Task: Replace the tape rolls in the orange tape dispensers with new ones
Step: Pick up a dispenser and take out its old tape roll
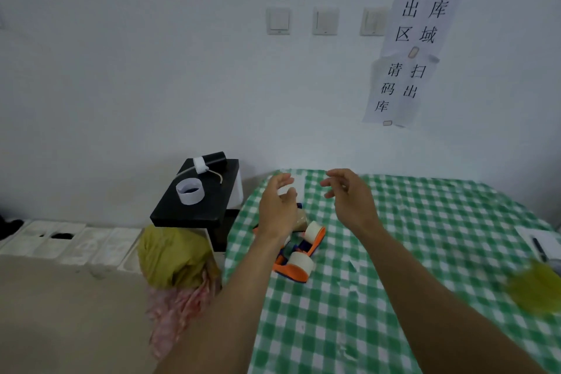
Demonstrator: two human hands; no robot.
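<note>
**Inspector:** State of the hands?

**Assistant:** Left hand (pixel 277 206) and right hand (pixel 349 196) are both raised above the green checked table (pixel 425 237), fingers loosely spread, nothing gripped. They face each other, apart.

**Inspector:** Location of the dispensers?

**Assistant:** Two orange tape dispensers lie on the table near its left edge. The near dispenser (pixel 291 272) carries a white tape roll (pixel 301 264). The far dispenser (pixel 317 241) carries another white roll (pixel 314 231). The left wrist partly hides this cluster; whether the two dispensers touch cannot be told.
</note>
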